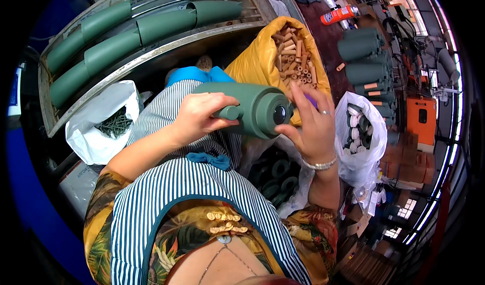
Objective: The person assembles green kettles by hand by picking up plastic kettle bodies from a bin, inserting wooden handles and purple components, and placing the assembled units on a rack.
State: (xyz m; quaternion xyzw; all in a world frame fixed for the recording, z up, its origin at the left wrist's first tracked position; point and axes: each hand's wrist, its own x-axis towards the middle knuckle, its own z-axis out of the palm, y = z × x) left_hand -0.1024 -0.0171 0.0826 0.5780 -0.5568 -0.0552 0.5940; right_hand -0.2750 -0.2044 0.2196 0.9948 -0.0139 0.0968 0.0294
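A green thermos flask point(235, 95) lies tilted across my lap, with its round mouth turned to the right and a dark, shiny opening inside the stepped neck. My left hand point(204, 115) grips the handle on its near side, thumb on top. At the mouth end, my right hand point(316, 121) curves its thumb and fingers around the rim, the thumb touching the lower edge. Something purple point(312, 101) shows by the right fingers; I cannot make out what it is. Below the flask, a bag of dark green rings point(275, 176) sits partly behind my right forearm.
A metal-framed rack point(177, 41) at the left holds several green flask bodies point(112, 48). Ahead stands a yellow bag point(255, 50) of short brown tubes point(298, 57). White bags hold green screws point(115, 123) and white and dark caps point(356, 128). More flasks point(361, 47) and a red spray can point(338, 15) are at the right.
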